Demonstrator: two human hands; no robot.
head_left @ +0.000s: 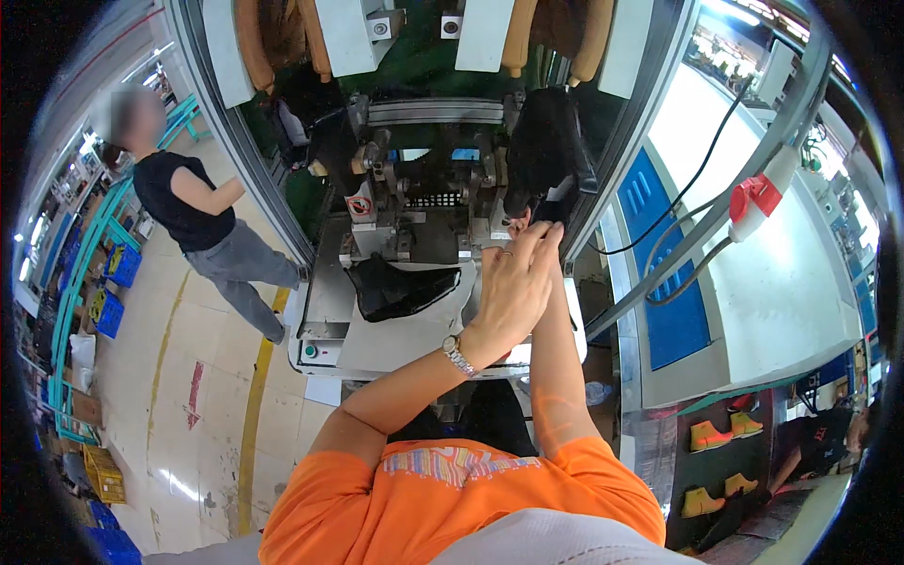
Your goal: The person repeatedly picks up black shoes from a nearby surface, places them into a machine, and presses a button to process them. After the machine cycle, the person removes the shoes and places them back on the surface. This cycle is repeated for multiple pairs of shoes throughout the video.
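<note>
Head view: glossy-edged black boot upper (pixel 544 141) near left hand (pixel 516 287) and right hand (pixel 519 224), both grips unclear.

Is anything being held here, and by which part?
The hands are at the lower end of the black boot on the right; whether they grip it can't be told, because they overlap.

And there's the white tabletop (pixel 381 347), mid-frame, carrying a black boot-shaped piece (pixel 400 290) that lies just left of centre, stretching rightward!
</note>
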